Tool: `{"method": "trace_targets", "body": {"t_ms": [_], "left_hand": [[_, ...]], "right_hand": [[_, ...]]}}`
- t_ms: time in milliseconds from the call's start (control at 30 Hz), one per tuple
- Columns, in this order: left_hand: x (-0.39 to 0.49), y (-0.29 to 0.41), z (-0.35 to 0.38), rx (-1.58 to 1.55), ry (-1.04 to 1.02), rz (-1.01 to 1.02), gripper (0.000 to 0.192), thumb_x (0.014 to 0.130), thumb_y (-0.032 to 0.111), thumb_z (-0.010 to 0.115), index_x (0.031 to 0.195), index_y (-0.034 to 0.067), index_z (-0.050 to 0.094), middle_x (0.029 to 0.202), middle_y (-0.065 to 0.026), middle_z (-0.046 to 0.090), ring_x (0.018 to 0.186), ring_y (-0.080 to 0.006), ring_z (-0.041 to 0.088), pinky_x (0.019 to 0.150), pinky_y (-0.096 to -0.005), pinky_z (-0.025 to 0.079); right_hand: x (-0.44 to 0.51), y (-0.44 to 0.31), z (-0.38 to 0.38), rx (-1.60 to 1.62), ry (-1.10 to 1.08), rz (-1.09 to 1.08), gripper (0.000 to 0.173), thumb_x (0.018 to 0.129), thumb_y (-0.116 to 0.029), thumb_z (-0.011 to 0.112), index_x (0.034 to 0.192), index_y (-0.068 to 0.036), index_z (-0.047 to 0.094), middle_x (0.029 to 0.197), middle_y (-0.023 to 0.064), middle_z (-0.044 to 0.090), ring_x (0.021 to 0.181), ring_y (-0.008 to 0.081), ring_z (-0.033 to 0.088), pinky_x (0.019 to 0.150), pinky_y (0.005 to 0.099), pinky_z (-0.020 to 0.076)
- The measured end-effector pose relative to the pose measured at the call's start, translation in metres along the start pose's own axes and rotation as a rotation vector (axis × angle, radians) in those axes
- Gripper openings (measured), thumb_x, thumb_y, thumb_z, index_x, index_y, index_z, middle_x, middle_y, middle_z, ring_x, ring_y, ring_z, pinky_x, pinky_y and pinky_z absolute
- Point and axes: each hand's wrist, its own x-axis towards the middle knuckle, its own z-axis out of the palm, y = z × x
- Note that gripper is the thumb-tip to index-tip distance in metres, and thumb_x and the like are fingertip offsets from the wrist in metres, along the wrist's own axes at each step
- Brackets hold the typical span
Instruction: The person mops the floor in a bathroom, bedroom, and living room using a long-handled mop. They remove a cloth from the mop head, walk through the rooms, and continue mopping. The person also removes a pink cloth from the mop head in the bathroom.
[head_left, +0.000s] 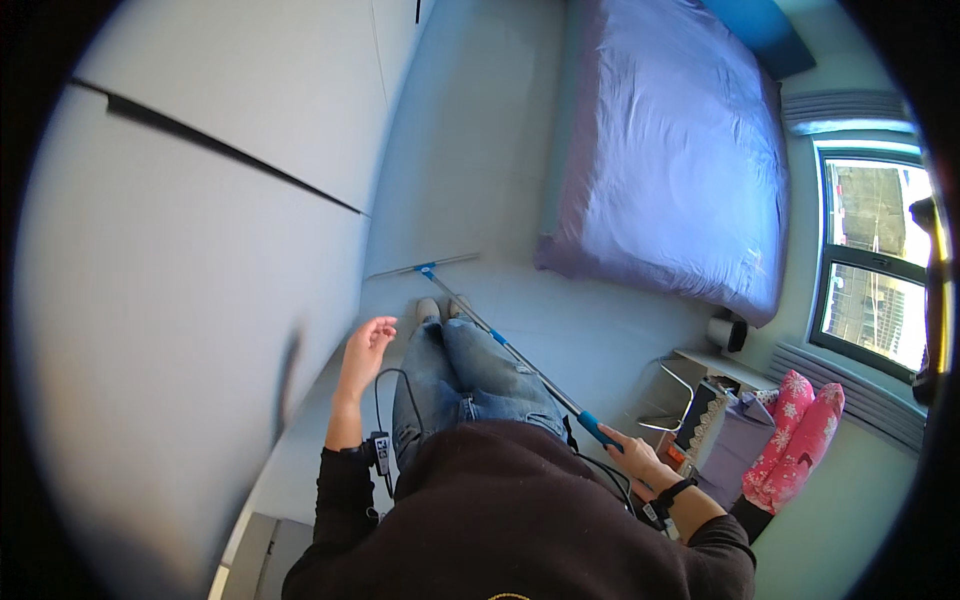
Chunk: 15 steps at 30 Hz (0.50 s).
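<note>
My right hand (634, 455) is closed around the blue grip (592, 426) of a long-handled squeegee (525, 361). Its metal pole slants across my legs to a blue joint and a thin, wide blade (457, 260), which lies at the floor just beyond my shoes (428, 309). My left hand (367, 346) is raised beside my left thigh, with nothing in it and the fingers loosely bent. It is nearest to the pale wardrobe front (195, 292). Straps with small devices and black cables are on both forearms.
A bed (667, 165) with a purple cover stands at the far right, beside a window (870, 255). A cluttered table (720, 367), a metal-framed seat (686, 397) and pink snowflake-patterned fabric shapes (795, 442) are on the right. Tiled floor (480, 150) runs between bed and wardrobe.
</note>
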Motion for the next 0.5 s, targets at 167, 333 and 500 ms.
{"method": "trace_targets", "body": {"t_ms": [167,333,500], "left_hand": [[-0.026,-0.022,0.003,0.021,0.064,0.024,0.021,0.097,0.003,0.052,0.115,0.000,0.062,0.096,-0.0082,0.067,0.088,-0.0146,0.064,0.081,-0.0270,0.050],[-0.052,-0.047,0.010,0.061,0.096,-0.047,0.022,0.097,0.002,0.052,0.116,0.001,0.062,0.098,-0.0084,0.066,0.090,-0.0146,0.064,0.082,-0.0269,0.050],[-0.107,-0.057,0.038,0.140,0.116,-0.080,0.023,0.095,-0.001,0.052,0.116,0.000,0.061,0.099,-0.0080,0.065,0.092,-0.0145,0.063,0.086,-0.0266,0.049]], "right_hand": [[-0.014,0.023,-0.017,0.156,0.158,-0.097,0.045,0.094,-0.020,0.059,0.138,-0.024,0.054,0.123,0.0159,0.066,0.106,0.0301,0.067,0.088,0.0390,0.0515],[0.055,0.038,-0.066,0.187,0.374,-0.232,0.047,0.094,-0.026,0.059,0.140,-0.033,0.052,0.080,0.0190,0.068,0.070,0.0332,0.067,0.067,0.0427,0.0519],[0.196,-0.011,-0.126,0.336,0.513,-0.294,0.044,0.096,-0.022,0.055,0.140,-0.019,0.052,0.073,0.0195,0.065,0.057,0.0283,0.062,0.058,0.0406,0.0502]]}}
